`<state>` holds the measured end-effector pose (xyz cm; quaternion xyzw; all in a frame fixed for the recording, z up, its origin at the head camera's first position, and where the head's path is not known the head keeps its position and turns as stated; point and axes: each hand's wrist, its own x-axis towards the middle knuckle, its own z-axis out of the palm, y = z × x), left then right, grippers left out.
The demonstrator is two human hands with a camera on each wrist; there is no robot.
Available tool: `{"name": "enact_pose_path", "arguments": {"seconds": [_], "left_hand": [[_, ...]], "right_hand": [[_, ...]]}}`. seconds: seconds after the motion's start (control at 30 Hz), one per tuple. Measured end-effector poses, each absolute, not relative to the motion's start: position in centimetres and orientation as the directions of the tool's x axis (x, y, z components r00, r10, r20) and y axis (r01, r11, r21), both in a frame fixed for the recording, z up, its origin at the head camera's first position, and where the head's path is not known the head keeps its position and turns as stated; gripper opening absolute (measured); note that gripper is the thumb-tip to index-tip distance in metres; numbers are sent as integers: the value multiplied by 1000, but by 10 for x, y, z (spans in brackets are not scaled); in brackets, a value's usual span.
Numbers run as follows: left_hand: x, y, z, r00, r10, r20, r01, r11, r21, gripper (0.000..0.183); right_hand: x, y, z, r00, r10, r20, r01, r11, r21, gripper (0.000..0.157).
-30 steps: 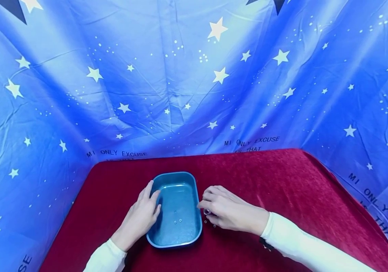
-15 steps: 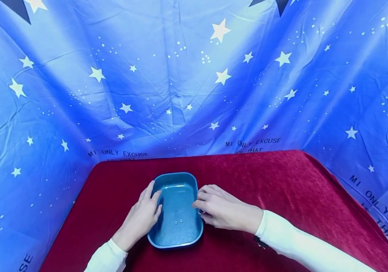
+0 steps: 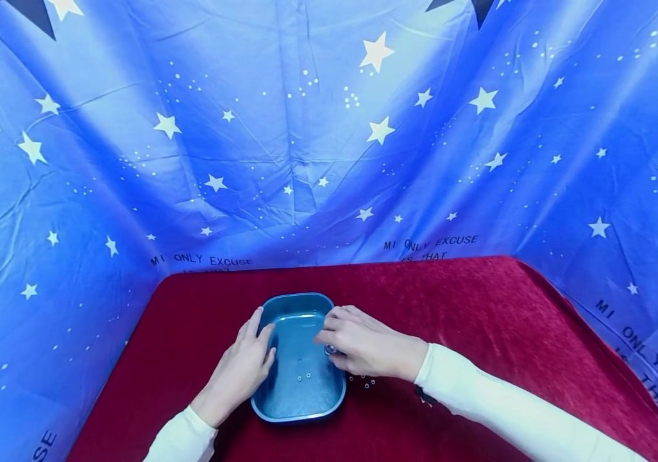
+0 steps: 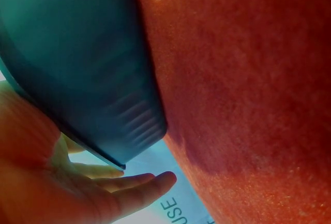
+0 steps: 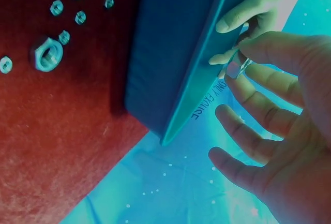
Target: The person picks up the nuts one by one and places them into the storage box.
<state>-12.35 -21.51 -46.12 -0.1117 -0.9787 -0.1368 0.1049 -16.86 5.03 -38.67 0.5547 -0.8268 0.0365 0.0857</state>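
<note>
My right hand pinches a large metal hex nut between thumb and index finger, over the right rim of a blue rectangular box. In the right wrist view its other fingers are spread. My left hand rests on the box's left rim, thumb side inside; in the left wrist view its fingers reach out fairly straight outside the wall. Small nuts lie on the box floor. Beside the box, the right wrist view shows several small nuts and another large nut on the cloth.
A dark red velvety cloth covers the table. Blue star-printed fabric hangs behind and on both sides. The box walls stand up all round, with my right hand close above the right wall.
My right hand has moved left and slightly up, carrying the large nut from beside the box to above its right rim. The small nuts on the cloth now show more. My left hand stays put.
</note>
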Motion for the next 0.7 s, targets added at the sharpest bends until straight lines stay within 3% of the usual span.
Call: {"name": "enact_pose_path", "arguments": {"seconds": [0.7], "left_hand": [[-123,-214,-459,-960,180,214,231,941,247,53]], "right_hand": [[-183,22,-376,-356,-925,135,-928,367,71,31]]}}
